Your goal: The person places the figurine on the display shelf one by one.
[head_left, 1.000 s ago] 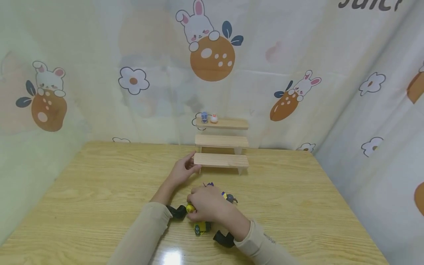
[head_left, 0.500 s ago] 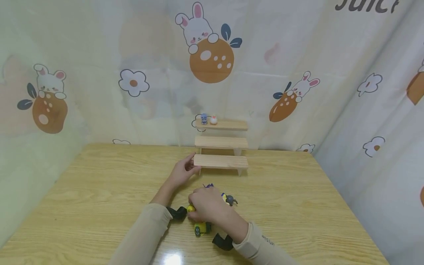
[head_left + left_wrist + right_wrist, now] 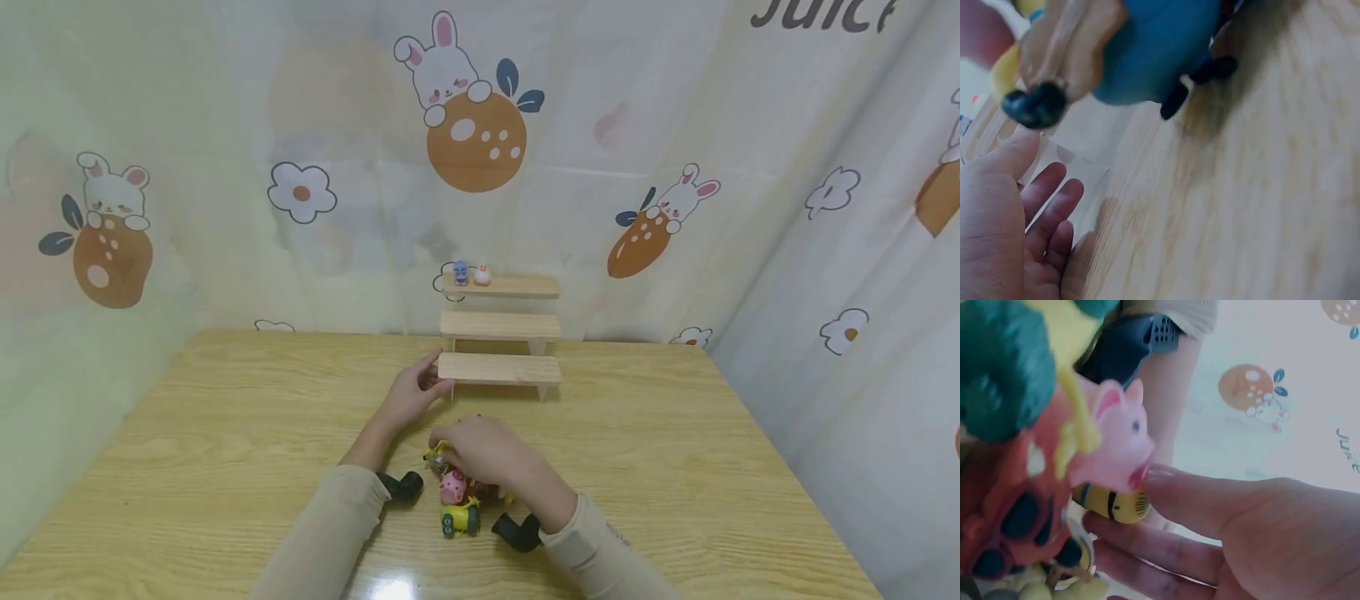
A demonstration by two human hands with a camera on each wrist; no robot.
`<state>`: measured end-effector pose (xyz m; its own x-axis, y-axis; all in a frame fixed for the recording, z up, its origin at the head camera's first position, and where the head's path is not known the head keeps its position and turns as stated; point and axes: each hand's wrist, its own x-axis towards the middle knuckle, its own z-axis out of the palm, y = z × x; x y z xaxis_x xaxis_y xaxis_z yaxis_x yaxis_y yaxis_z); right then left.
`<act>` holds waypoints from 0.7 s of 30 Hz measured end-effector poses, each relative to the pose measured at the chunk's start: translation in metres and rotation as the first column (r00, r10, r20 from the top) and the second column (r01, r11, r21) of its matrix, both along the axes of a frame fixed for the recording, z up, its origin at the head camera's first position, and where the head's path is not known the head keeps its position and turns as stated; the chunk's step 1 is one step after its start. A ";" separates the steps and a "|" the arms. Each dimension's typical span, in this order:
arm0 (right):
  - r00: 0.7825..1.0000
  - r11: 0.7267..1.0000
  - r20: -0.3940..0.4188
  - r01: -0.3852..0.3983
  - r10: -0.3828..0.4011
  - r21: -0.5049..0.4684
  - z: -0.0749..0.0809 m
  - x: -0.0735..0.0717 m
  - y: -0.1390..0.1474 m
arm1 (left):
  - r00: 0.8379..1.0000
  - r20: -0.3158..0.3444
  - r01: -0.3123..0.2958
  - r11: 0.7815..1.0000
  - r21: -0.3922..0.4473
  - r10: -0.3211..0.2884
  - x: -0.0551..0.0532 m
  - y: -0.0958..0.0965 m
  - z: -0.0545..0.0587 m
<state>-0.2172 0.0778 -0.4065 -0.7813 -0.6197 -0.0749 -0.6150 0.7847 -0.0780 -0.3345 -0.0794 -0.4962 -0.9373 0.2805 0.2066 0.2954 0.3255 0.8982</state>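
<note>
My left hand [image 3: 408,396] holds the left end of a three-step wooden display stand [image 3: 501,367], thumb in front and fingers behind. My right hand [image 3: 487,454] pinches a yellow minion figure [image 3: 437,458] between thumb and fingers; it tops a cluster of small toys. Close up in the left wrist view, the minion [image 3: 1160,50] shows blue overalls, black shoes and a black glove. A pink pig toy [image 3: 452,487] and a yellow toy with dark green wheels [image 3: 459,518] sit just below that hand. In the right wrist view, the pig [image 3: 1116,437] partly covers the minion [image 3: 1125,506].
On the stand's top step are a blue figure [image 3: 461,272] and a white figure [image 3: 482,275]. Black wrist mounts [image 3: 517,533] stick out from both sleeves. A patterned curtain [image 3: 360,250] rises behind the wooden table [image 3: 675,467] and at its sides.
My right hand has moved slightly up and right with the yellow minion, uncovering the pink pig. My left hand keeps its hold on the stand. The head view has tilted up slightly.
</note>
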 end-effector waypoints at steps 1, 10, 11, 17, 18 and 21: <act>1.000 1.000 -0.007 -0.004 0.004 -0.015 0.000 -0.001 0.001 | 1.000 -0.003 0.000 1.000 0.002 0.000 0.000 0.000 0.000; 1.000 0.998 0.006 -0.016 0.016 -0.058 -0.005 -0.007 0.000 | 1.000 -0.015 0.008 1.000 0.015 -0.008 -0.001 0.000 0.000; 1.000 0.998 0.011 -0.018 0.019 -0.062 -0.006 -0.007 -0.001 | 1.000 -0.014 0.007 1.000 0.014 -0.007 -0.001 0.000 0.000; 1.000 0.994 0.010 -0.023 0.024 -0.106 -0.012 -0.009 -0.005 | 1.000 -0.007 0.004 1.000 0.008 -0.004 0.000 0.000 0.000; 1.000 0.993 0.014 -0.017 0.019 -0.115 -0.012 -0.009 -0.005 | 1.000 -0.006 0.004 1.000 0.007 -0.004 0.000 0.000 -0.001; 1.000 0.991 0.027 0.006 -0.002 -0.134 -0.012 -0.009 -0.004 | 1.000 -0.004 0.006 1.000 0.005 -0.006 -0.001 0.000 -0.002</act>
